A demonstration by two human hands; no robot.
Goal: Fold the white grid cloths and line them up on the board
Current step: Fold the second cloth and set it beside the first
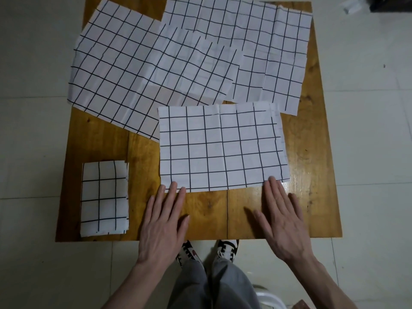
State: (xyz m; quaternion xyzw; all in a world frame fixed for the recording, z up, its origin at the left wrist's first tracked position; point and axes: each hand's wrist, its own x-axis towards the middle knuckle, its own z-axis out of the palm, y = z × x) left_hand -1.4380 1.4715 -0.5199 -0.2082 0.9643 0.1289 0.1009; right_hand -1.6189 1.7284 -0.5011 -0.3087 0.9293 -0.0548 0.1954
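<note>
A half-folded white grid cloth [223, 148] lies flat in the middle of the wooden board [207, 215]. My left hand [165, 221] rests flat on the board, its fingertips at the cloth's near left edge. My right hand [283, 217] lies flat too, fingertips touching the near right corner. Both hands have spread fingers and hold nothing. A small folded cloth [104, 198] sits at the board's near left corner. Two unfolded cloths lie at the back: a tilted left cloth [133, 70] overlapping a right cloth [267, 45].
The board stands on a pale tiled floor [367, 130]. My legs and shoes [207, 250] show below the near edge. A white plastic object [269, 297] and a brown corner sit at the bottom right. Something dark lies at the top right.
</note>
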